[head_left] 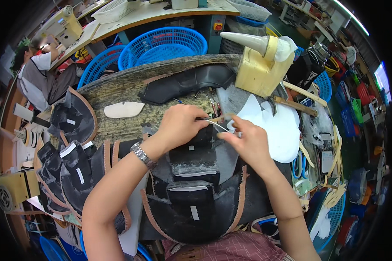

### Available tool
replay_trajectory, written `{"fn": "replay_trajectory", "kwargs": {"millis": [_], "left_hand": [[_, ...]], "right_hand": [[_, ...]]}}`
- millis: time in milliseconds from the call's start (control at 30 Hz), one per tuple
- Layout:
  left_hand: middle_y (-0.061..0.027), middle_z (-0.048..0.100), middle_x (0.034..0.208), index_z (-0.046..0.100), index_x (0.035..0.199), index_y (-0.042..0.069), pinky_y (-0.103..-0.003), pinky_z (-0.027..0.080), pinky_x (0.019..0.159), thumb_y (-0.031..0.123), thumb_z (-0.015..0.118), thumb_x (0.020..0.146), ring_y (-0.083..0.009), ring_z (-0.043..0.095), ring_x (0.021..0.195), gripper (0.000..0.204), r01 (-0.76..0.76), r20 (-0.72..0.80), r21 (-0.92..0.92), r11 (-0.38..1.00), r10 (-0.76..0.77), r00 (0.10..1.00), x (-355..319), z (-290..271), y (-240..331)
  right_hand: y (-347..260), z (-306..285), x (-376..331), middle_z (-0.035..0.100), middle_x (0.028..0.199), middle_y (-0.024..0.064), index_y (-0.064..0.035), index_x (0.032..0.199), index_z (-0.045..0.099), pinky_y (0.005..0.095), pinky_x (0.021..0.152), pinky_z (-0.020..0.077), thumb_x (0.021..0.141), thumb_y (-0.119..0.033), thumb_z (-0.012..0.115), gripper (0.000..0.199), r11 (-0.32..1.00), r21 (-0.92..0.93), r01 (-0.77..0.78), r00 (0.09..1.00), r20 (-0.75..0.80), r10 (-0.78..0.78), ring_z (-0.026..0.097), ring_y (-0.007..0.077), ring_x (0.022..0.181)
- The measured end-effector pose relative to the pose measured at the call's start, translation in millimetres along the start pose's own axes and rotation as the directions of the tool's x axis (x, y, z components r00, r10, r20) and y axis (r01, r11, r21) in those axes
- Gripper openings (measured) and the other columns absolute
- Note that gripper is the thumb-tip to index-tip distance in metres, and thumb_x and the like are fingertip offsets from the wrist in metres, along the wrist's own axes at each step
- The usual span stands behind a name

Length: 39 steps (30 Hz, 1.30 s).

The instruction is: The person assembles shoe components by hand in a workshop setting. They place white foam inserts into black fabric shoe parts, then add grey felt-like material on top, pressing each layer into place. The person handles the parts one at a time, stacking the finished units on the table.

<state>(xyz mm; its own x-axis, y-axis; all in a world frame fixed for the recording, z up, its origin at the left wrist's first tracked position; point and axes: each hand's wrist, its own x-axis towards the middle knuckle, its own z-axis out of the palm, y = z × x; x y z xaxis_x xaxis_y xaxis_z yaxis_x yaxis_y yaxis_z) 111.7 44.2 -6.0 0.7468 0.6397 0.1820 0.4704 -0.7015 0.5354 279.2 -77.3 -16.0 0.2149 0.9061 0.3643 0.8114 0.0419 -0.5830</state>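
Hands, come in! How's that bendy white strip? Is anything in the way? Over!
Left hand pinching white strip. Right hand at its other end, grip unclear. Strip curved between hands. Black pieces underneath, no blockage seen.

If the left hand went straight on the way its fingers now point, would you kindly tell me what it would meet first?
Past the pale strip it holds, the left hand would probably meet the right hand first, though this single view leaves their relative depth unclear.
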Motion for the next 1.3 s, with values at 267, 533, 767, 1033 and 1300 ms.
{"fn": "replay_trajectory", "kwargs": {"millis": [267, 533, 767, 1033, 1300], "left_hand": [[-0.0127, 0.066, 0.094, 0.063, 0.107, 0.005, -0.031, 0.049, 0.073, 0.019, 0.068, 0.077, -0.0217, 0.064, 0.080, 0.034, 0.132, 0.065, -0.184, 0.974, -0.122, 0.990, -8.5, -9.7, -12.0], [-0.0172, 0.048, 0.127, 0.026, 0.141, 0.008, -0.033, 0.044, 0.087, 0.034, 0.074, 0.074, -0.0214, 0.055, 0.099, 0.087, 0.342, 0.543, -0.547, 0.764, 0.013, 0.839, -73.5, -57.2, 9.2], [-0.0113, 0.066, 0.085, 0.057, 0.112, 0.002, -0.037, 0.047, 0.075, 0.033, 0.060, 0.085, -0.0245, 0.061, 0.078, 0.041, 0.163, 0.473, -0.185, 0.969, -0.057, 0.879, -77.2, -2.2, 12.7], [-0.0209, 0.060, 0.109, 0.043, 0.124, 0.002, -0.038, 0.045, 0.086, 0.020, 0.069, 0.076, -0.0356, 0.057, 0.099, 0.058, 0.034, 0.430, -0.630, 0.776, 0.311, 0.848, -12.2, 81.6, -10.2], [-0.0066, 0.066, 0.087, 0.060, 0.104, -0.001, -0.027, 0.049, 0.063, 0.004, 0.061, 0.082, -0.0103, 0.061, 0.074, 0.022, 0.423, 0.194, -0.769, 0.479, -0.457, 0.868, -48.3, 8.2, -26.8]], "right_hand": [[-22.7, -34.4, -9.2, 0.060, 0.072, 0.0059, -0.0013, 0.086, 0.059, 0.0263, 0.055, 0.0456, 0.085, -0.014, 0.060, 0.013, 0.799, 0.559, -0.221, 0.887, 0.457, -0.074, 0.058, 0.0148, 0.060], [37.2, -51.2, -26.3, 0.059, 0.077, 0.0003, -0.0040, 0.089, 0.061, 0.0153, 0.046, 0.0313, 0.089, -0.018, 0.057, 0.015, 0.483, 0.647, -0.590, 0.800, 0.390, 0.455, 0.043, 0.0023, 0.051], [7.3, -38.3, 6.3, 0.053, 0.112, 0.0106, 0.0017, 0.077, 0.061, 0.0213, 0.064, 0.0404, 0.077, -0.013, 0.066, 0.016, 0.976, 0.120, 0.182, 0.919, -0.373, -0.125, 0.052, 0.0088, 0.071], [-9.3, -32.1, -15.4, 0.055, 0.067, -0.0012, -0.0056, 0.085, 0.058, 0.0235, 0.050, 0.0408, 0.087, -0.021, 0.057, 0.016, 0.773, 0.433, -0.464, 0.720, 0.692, 0.045, 0.048, 0.0077, 0.056], [-40.5, -49.4, -42.9, 0.062, 0.074, 0.0096, -0.0033, 0.084, 0.058, 0.0298, 0.058, 0.0459, 0.086, -0.019, 0.059, 0.016, 0.878, 0.302, -0.371, 0.561, 0.827, -0.047, 0.060, 0.0179, 0.066]]}}
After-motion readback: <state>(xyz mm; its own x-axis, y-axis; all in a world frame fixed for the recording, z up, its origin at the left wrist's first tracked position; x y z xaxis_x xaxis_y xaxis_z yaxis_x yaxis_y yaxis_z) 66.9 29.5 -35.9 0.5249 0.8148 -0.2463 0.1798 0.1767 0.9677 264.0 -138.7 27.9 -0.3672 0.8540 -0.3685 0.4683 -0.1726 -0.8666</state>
